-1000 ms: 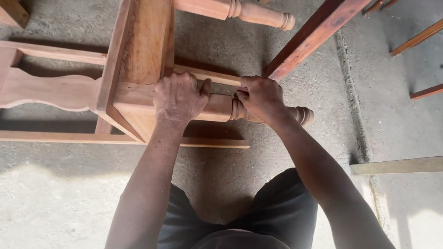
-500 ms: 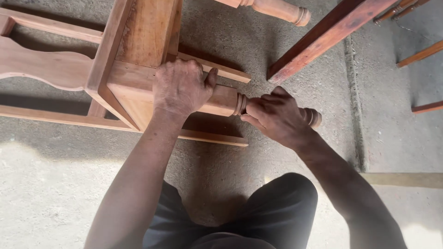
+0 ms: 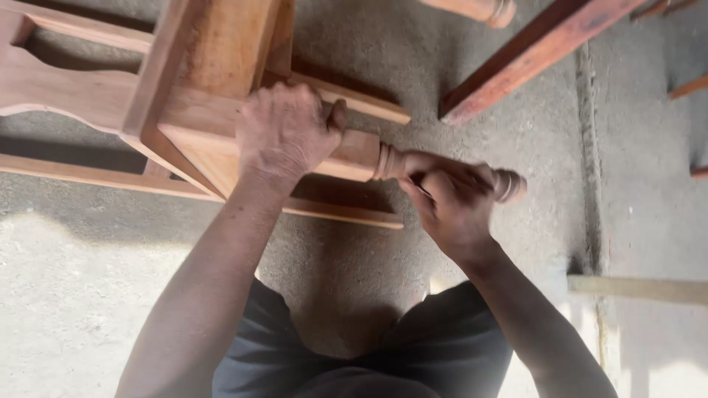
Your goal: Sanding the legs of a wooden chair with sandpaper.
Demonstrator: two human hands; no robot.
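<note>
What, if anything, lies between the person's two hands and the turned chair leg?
Nothing visible. The left hand grips the turned leg near the chair frame; the right hand wraps its narrower end.

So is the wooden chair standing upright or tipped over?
Tipped over: the wooden chair lies on its side on the concrete floor, its turned leg pointing sideways.

Both my forearms reach forward and down from the body. Left hand (image 3: 284,133) lies palm down, fingers curled over and away, thumb splayed right. Right hand (image 3: 451,195) is clenched in a fist-like wrap, knuckles up, wrist bent inward. Hands near, not touching.
</note>
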